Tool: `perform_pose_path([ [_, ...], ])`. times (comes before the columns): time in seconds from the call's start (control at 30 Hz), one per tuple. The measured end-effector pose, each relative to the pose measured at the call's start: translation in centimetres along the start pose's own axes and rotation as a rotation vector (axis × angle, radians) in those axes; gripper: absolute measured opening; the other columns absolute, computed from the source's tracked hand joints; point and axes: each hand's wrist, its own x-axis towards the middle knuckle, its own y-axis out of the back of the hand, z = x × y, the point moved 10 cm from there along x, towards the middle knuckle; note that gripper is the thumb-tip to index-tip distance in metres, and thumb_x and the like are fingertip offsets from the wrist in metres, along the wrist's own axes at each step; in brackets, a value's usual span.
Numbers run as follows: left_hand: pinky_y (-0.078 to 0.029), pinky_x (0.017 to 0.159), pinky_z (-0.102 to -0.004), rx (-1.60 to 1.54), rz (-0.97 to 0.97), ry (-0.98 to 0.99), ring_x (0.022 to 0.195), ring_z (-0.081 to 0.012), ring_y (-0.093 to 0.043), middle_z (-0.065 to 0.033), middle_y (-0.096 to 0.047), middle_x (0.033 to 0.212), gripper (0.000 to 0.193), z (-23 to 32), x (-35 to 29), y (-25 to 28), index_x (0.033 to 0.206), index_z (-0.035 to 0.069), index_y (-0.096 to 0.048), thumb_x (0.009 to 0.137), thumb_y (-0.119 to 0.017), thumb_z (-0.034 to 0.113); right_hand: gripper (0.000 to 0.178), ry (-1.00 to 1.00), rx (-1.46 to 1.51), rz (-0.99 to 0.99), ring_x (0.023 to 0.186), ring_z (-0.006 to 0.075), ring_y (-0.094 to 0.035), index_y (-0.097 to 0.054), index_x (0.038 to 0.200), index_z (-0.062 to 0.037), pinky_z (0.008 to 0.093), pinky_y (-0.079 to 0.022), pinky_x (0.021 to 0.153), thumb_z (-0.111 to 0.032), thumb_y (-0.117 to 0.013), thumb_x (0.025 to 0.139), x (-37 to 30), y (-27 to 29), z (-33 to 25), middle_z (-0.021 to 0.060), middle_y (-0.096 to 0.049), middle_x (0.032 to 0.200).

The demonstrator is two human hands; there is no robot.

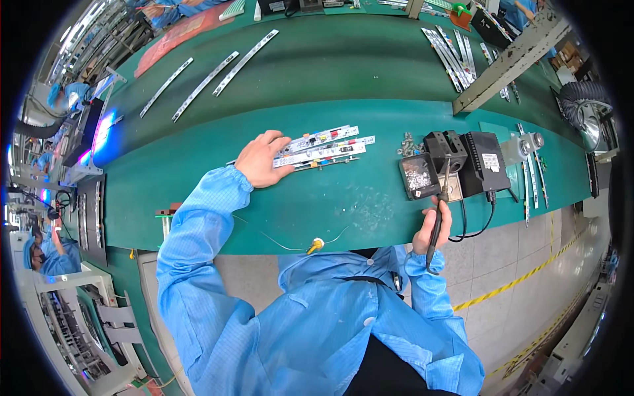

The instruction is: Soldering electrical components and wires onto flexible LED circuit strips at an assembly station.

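Note:
My left hand (264, 160) is closed around the left ends of a loose stack of narrow circuit board strips (323, 152), with coloured components on them. The fingers lie along the far side and the thumb along the near side. My right hand (432, 228) grips a soldering iron (436, 231) by its dark handle, near the table's front edge. Its metal tip points away from me, over the soldering iron stand (446, 152). Beside the stand is a black tray (417, 177) of small shiny parts, with more small parts (409, 144) scattered behind it.
A black soldering station box (485, 162) stands right of the stand, its cable looping down. More strips lie on the far green surface (246, 63) and at the right (528, 178). A metal post (508, 63) rises at the back right. A yellow-tipped wire (316, 245) lies near the front edge.

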Motion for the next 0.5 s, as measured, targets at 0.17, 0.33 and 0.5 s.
perform_pose_path([
  [0.17, -0.047, 0.090, -0.0398, -0.095, 0.103, 0.000, 0.104, -0.0312, -0.056, -0.0136, -0.056, 0.115, 0.036, -1.0, -0.9, -0.2, 0.106, 0.003, -0.064, 0.079, -0.070, 0.026, 0.036, -0.011, 0.021, 0.024, 0.082, 0.0160, -0.057, -0.050, 0.125, 0.0061, 0.0302, -0.048, 0.077, -0.009, -0.052, 0.092, -0.1, 0.1, 0.2, 0.0196, -0.062, 0.115],
  [0.33, -0.050, 0.083, -0.0386, -0.150, 0.155, 0.039, 0.094, -0.0287, -0.061, -0.0131, -0.062, 0.097, 0.024, -2.6, 0.6, -0.3, 0.097, 0.002, -0.067, 0.081, -0.068, 0.021, 0.036, -0.062, 0.007, 0.027, 0.083, 0.0162, -0.057, -0.049, 0.125, 0.0059, 0.0305, -0.048, 0.078, -0.009, -0.052, 0.093, -0.4, 0.2, 0.7, 0.0197, -0.062, 0.115],
  [0.5, -0.050, 0.072, -0.0377, -0.196, -0.015, 0.164, 0.080, -0.0261, -0.062, -0.0129, -0.063, 0.086, 0.020, -4.0, 2.4, -1.9, 0.098, 0.000, -0.066, 0.083, -0.064, 0.014, 0.035, -0.042, -0.012, 0.019, 0.082, 0.0162, -0.057, -0.049, 0.125, 0.0055, 0.0310, -0.048, 0.079, -0.009, -0.051, 0.093, -0.2, 0.1, 0.2, 0.0197, -0.062, 0.115],
])
